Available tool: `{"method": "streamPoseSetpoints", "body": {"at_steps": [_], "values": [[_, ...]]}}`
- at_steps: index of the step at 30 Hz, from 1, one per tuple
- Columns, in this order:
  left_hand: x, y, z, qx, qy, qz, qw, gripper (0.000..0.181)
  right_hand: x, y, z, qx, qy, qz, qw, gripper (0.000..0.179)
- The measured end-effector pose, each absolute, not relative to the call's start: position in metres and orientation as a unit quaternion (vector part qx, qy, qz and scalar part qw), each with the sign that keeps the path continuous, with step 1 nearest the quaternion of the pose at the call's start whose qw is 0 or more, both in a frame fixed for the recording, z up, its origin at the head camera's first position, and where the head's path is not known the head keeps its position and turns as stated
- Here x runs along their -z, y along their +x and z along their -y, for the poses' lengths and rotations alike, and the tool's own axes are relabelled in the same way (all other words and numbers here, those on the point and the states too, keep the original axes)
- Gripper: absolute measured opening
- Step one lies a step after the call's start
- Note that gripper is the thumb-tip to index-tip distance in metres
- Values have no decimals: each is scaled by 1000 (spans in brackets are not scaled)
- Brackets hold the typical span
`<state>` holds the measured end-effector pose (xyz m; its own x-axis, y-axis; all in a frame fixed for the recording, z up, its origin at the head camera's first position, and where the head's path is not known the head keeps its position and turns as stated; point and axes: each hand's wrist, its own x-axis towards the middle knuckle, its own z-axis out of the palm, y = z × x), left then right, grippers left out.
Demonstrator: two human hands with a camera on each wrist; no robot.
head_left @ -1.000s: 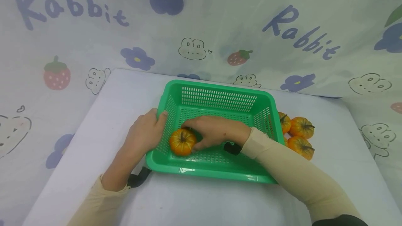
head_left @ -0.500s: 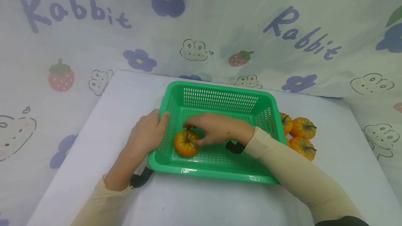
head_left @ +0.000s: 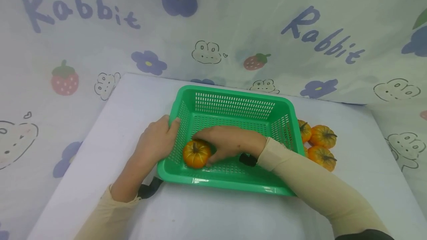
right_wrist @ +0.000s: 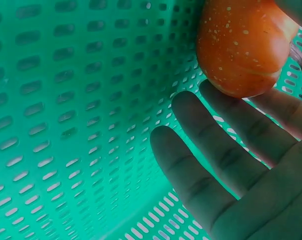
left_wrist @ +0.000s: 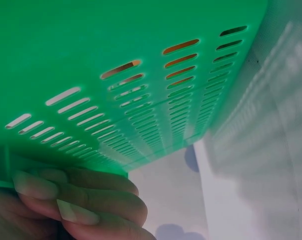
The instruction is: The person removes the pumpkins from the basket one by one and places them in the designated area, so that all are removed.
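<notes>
A green plastic basket [head_left: 230, 186] with slotted walls stands on the table. My left hand [head_left: 155, 140] grips its left rim, thumb over the edge; in the left wrist view, the fingers [left_wrist: 91, 195] curl under the rim outside. Inside the basket, near the left wall, sits a small orange pumpkin [head_left: 195, 155] with a brown stem. My right hand [head_left: 230, 140] reaches in from the right and holds the pumpkin between thumb and fingers. In the right wrist view, the pumpkin [right_wrist: 240, 45] lies between thumb and index finger, and the other fingers [right_wrist: 215, 135] spread beside it.
Several more orange pumpkins [head_left: 321, 136] lie close together on the white table [head_left: 213, 214], just outside the basket's right wall, one partly hidden by it. A printed curtain [head_left: 227, 17] with flowers and rabbits hangs behind the table's back edge.
My right hand lifted slightly off the pumpkin, then came back down around it. The pumpkin has turned a little in its place. My left hand stays on the rim.
</notes>
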<state>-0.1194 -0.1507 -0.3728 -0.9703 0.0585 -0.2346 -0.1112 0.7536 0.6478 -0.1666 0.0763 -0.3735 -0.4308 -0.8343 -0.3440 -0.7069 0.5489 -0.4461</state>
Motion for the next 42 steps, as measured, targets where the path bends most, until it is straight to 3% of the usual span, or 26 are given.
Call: {"method": "streamPoseSetpoints", "body": {"at_steps": [27, 42], "values": [[374, -121, 152, -341, -15, -932, 120, 50, 371, -166, -76, 126, -461, -837, 267, 77], [374, -121, 151, -335, -16, -934, 120, 49, 352, -168, -83, 147, -455, -846, 237, 80]]}}
